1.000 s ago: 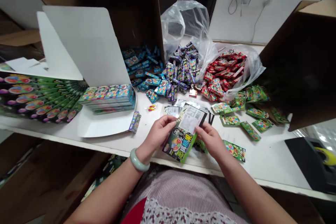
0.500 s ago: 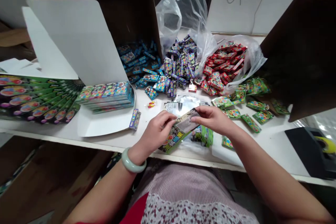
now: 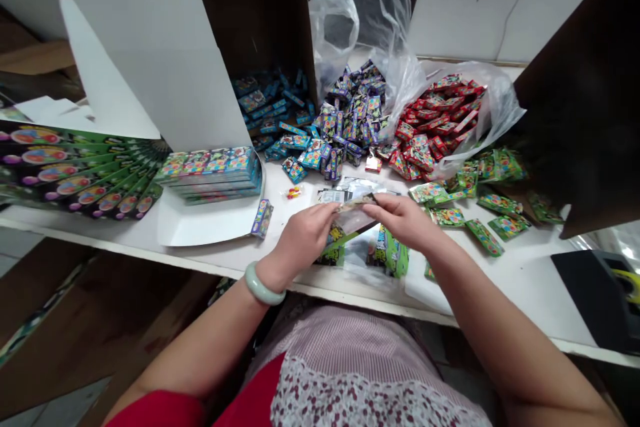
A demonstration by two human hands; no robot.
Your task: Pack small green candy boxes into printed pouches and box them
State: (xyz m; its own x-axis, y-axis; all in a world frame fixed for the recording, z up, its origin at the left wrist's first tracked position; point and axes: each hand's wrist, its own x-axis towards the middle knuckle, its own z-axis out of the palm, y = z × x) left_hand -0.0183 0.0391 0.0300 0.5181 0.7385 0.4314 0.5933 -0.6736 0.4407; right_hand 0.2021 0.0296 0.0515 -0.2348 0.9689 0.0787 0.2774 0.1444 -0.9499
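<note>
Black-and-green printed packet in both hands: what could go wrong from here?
The black-and-green printed packet, pinched between the left hand and right hand, could crease or slip from their grip. The loose red-and-yellow piece in clear wrap, near the left hand, might get brushed aside.

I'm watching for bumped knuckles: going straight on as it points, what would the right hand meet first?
Beyond the black-and-green printed flat packet it pinches, the right hand would probably meet the left hand; depth is unclear.
</note>
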